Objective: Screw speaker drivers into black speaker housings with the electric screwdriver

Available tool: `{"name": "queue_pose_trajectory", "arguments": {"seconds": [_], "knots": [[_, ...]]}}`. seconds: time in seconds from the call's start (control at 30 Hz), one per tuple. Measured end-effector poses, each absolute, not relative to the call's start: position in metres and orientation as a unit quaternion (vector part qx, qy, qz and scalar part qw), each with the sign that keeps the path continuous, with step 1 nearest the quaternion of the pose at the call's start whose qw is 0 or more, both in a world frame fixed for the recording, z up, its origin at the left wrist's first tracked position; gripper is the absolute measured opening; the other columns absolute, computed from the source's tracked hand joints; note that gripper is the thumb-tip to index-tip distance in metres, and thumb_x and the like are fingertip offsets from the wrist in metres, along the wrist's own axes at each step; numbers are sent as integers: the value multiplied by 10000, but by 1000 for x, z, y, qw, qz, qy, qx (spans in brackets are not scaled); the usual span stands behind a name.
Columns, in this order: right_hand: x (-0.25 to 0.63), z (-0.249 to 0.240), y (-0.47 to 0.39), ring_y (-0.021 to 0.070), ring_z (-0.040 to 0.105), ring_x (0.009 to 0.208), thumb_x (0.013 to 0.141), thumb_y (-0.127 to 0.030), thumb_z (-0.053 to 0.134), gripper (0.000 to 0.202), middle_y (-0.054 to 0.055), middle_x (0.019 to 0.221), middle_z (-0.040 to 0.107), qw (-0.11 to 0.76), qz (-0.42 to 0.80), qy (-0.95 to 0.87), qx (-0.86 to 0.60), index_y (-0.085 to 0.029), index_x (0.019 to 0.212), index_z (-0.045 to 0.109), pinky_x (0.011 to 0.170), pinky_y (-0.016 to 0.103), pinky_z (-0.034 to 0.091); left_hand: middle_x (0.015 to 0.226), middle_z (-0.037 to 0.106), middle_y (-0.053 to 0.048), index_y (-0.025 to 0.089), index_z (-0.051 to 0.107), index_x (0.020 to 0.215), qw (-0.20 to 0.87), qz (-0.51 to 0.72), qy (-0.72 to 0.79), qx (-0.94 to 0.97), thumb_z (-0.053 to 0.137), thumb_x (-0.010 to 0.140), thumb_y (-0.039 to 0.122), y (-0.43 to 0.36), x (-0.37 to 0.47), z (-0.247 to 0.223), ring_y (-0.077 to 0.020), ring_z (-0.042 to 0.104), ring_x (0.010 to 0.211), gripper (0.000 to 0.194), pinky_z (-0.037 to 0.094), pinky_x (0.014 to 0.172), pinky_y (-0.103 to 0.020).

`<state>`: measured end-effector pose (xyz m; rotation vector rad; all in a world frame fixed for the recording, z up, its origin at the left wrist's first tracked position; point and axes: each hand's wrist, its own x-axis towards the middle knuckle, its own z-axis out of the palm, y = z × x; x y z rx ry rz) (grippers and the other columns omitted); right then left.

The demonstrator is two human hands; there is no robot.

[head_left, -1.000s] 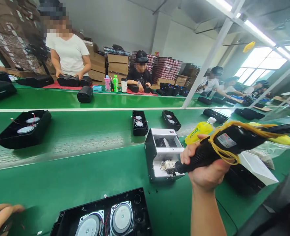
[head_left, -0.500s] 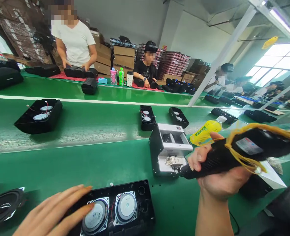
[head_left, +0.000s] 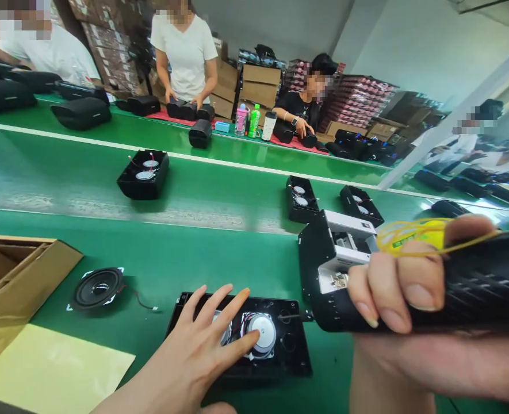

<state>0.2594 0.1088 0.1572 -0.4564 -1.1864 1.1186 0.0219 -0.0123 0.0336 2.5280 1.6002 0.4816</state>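
Note:
My left hand (head_left: 206,345) lies with fingers spread over a black speaker housing (head_left: 295,359), its thumb side by a silver-backed round speaker (head_left: 263,333) set in it. A second round speaker in the housing is mostly covered by my fingers. My right hand (head_left: 396,287) is wrapped round a black electric screwdriver (head_left: 487,282) with a yellow cord tied on it. Its thin bit points left over the right part of the housing; whether it touches, I cannot tell. Behind the screwdriver stands a black and white screw feeder (head_left: 317,253), partly hidden.
A loose speaker (head_left: 98,288) with a wire lies left, near a cardboard divider box (head_left: 42,270) and a yellow sheet (head_left: 60,368). More housings (head_left: 144,178) stand on the green belt. A yellow bottle (head_left: 431,236) is behind my right hand. Co-workers (head_left: 185,57) sit across.
My right hand has brought the screwdriver from the screw feeder's front to above the housing. My left hand has shifted over the housing's speakers. The view has swung left.

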Motion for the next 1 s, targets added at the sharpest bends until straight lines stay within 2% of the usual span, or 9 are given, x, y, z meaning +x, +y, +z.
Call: {"name": "queue_pose_trajectory", "arguments": {"seconds": [0.1,0.17,0.33,0.6,0.73,0.83,0.9,0.97,1.0], "knots": [[232,152,110,102,446,385,936,-723,718,511,-73,626,541,650,538,-521,-129,-301,1223,748,344,250,374,1828,251,-125,410,594,1512,76,166,510,841,953,656,590,-6,22,32,-536,349,1599,946,249,1242,-837],[219,146,111,101,445,385,944,-729,701,537,-69,627,562,649,545,-515,-127,-274,1227,739,347,239,381,1829,242,-133,420,608,1500,94,159,501,846,993,615,573,-2,21,32,-562,373,1580,978,305,1207,-858],[203,127,108,110,449,387,936,-785,660,571,-55,627,578,633,552,-525,-135,-300,1216,776,356,236,415,1828,235,-145,487,562,1533,131,158,520,829,1030,599,484,0,20,35,-579,343,1594,1045,296,1183,-906],[193,114,108,112,459,380,945,-801,613,580,-55,609,569,620,558,-529,-155,-297,1171,791,360,227,439,1791,341,-108,495,619,1490,154,185,527,815,977,689,422,1,19,35,-550,423,1555,880,318,1209,-864],[192,111,107,120,455,373,960,-805,572,589,-53,601,560,623,553,-529,-160,-294,1167,780,351,236,423,1782,365,-77,491,630,1486,143,202,524,815,942,740,468,0,16,36,-519,431,1553,809,316,1240,-822],[196,115,106,118,443,380,966,-785,580,578,-54,613,555,630,544,-531,-161,-289,1198,763,353,241,404,1749,414,-117,457,647,1476,144,213,508,822,924,730,653,-2,14,41,-517,430,1551,819,347,1221,-818],[202,120,106,117,422,379,966,-770,592,557,-63,613,541,641,529,-531,-164,-297,1214,749,353,243,383,1730,442,-122,419,686,1427,136,236,513,814,821,840,683,-2,15,44,-485,441,1549,658,413,1190,-787],[211,125,109,113,392,368,952,-749,632,525,-77,606,523,660,507,-527,-170,-298,1196,741,351,245,361,1685,501,-116,363,751,1303,111,265,546,787,672,1005,536,3,21,46,-436,493,1511,353,485,1142,-740],[215,128,111,112,388,364,933,-736,668,513,-84,602,518,669,499,-525,-169,-294,1184,739,350,247,356,1648,544,-112,337,779,1226,97,273,567,772,608,1048,443,7,25,45,-421,525,1480,268,507,1117,-727]]}}
